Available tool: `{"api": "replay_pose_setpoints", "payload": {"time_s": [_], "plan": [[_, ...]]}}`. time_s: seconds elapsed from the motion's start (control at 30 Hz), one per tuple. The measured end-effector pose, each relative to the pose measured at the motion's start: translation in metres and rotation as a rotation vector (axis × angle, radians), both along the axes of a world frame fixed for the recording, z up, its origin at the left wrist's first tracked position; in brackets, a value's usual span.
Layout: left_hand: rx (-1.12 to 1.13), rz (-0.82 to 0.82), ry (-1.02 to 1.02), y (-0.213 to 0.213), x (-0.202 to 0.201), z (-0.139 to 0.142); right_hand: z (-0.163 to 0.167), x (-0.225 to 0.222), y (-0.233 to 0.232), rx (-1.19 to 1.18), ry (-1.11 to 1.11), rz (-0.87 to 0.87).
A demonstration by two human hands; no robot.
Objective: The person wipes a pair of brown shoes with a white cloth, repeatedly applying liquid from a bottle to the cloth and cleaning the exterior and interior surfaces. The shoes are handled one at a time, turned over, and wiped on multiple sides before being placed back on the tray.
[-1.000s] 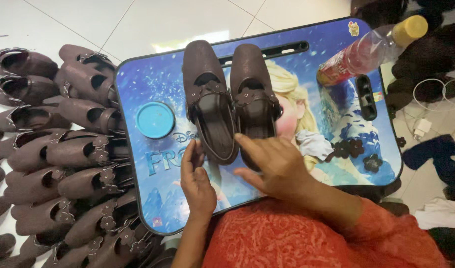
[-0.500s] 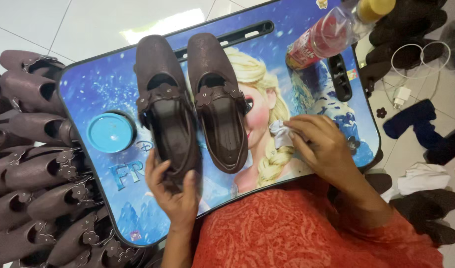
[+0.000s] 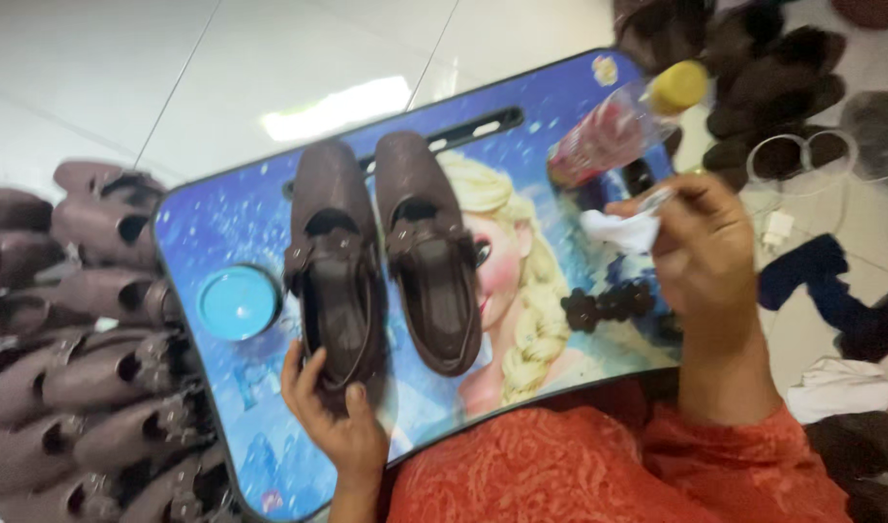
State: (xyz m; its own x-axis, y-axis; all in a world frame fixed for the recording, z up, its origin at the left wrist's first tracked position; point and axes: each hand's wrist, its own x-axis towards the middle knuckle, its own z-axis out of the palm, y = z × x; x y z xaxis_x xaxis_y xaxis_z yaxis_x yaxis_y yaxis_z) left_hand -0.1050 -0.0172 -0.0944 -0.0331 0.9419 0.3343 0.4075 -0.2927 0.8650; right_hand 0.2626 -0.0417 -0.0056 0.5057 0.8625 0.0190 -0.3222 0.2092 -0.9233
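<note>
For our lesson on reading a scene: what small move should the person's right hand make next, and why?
Probably bring the right hand, which pinches a white cloth beside the bottle, back to the left shoe. The left hand grips that shoe's heel on the blue tray, steadying it.

Hands [image 3: 342, 426] on brown shoe [image 3: 333, 266], white cloth [image 3: 618, 230]

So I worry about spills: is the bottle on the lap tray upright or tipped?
Tipped: the bottle lies on its side on the tray, yellow cap on.

Left shoe's heel [image 3: 339, 373] hidden under left hand [image 3: 336, 416]; bottle [image 3: 623, 121] blurred.
</note>
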Motion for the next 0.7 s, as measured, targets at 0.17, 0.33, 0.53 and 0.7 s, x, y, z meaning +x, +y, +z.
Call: {"api": "replay_pose_setpoints", "payload": {"time_s": [0.17,0.33,0.53,0.7], "plan": [[0.044,0.002,0.045,-0.004,0.001,-0.012,0.052,0.019,0.025,-0.065,-0.467,-0.227],[0.088,0.021,-0.202,-0.005,0.002,-0.030,0.085,0.016,0.048,-0.024,-1.261,-0.376],[-0.073,0.049,-0.276,0.001,-0.003,-0.028,0.082,0.010,0.052,-0.035,-1.541,-0.369],[-0.206,0.030,-0.350,0.015,-0.002,-0.015,0.067,0.014,0.051,-0.015,-1.814,-0.400]]}}
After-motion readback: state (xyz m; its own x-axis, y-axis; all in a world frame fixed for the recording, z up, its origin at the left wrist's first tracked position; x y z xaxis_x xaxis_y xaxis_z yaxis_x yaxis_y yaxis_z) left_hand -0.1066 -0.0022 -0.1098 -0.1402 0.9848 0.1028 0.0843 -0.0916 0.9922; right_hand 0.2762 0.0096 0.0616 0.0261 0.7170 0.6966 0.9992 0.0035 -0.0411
